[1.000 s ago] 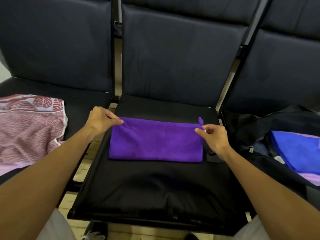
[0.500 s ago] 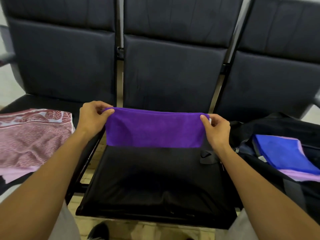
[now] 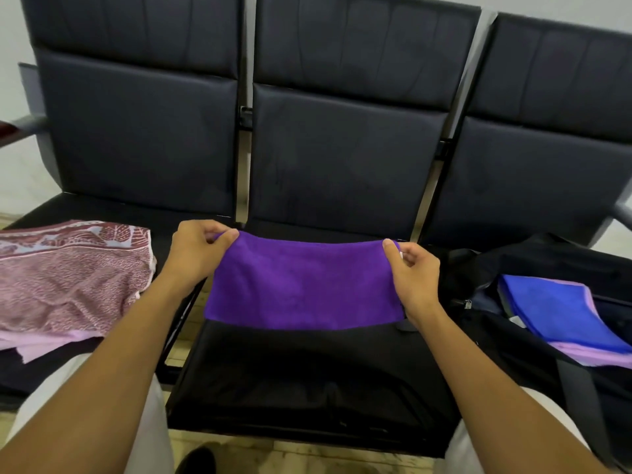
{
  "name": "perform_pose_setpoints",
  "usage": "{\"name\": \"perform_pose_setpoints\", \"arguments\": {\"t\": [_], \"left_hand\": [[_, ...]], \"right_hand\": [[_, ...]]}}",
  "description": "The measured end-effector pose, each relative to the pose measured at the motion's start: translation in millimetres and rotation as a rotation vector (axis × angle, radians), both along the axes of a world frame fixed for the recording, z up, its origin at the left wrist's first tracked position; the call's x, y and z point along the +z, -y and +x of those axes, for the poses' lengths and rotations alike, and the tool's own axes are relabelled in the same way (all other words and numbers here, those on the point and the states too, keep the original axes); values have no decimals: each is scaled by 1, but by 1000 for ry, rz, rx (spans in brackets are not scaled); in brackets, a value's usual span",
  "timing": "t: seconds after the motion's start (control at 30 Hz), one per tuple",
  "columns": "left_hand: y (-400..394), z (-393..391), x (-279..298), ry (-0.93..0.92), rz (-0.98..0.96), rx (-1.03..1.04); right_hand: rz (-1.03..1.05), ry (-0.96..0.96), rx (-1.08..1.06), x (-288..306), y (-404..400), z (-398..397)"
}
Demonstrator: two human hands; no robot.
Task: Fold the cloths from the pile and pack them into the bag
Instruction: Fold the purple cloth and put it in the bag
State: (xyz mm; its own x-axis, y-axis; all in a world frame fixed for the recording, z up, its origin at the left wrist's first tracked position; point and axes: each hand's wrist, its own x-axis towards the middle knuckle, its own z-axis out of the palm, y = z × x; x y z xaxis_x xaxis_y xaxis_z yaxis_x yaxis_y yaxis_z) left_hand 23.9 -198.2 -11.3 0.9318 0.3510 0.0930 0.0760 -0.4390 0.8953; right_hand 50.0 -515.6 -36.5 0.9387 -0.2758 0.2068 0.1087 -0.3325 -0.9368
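Item: purple cloth, half-folded, hanging between my hands above the middle seat.
Left hand: pinches the top left corner.
Right hand: pinches the top right corner.
Bag: right of my right hand, open, blue cloth inside.
Pile: left of my left hand.
Handling, as I judge it: I keep the top edge taut and level, bring corner to corner squarely, then lay the cloth flat before packing.

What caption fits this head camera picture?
Both hands hold a folded purple cloth above the middle seat.
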Motion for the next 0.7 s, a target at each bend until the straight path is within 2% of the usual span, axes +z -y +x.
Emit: {"name": "perform_pose_setpoints", "arguments": {"t": [0.2,0.33,0.47,0.7], "left_hand": [[23,5,2,-56,-170,-46],[39,12,1,-68,-282,-137],[55,20,-2,-101,-437,-276],[81,23,-7,-134,-336,-541]], "right_hand": [[111,-45,78,-7,-26,5],[161,-78,185,-9,-30,7],[126,-115,298,-9,-29,8],[83,-127,407,-7,-34,9]]}}
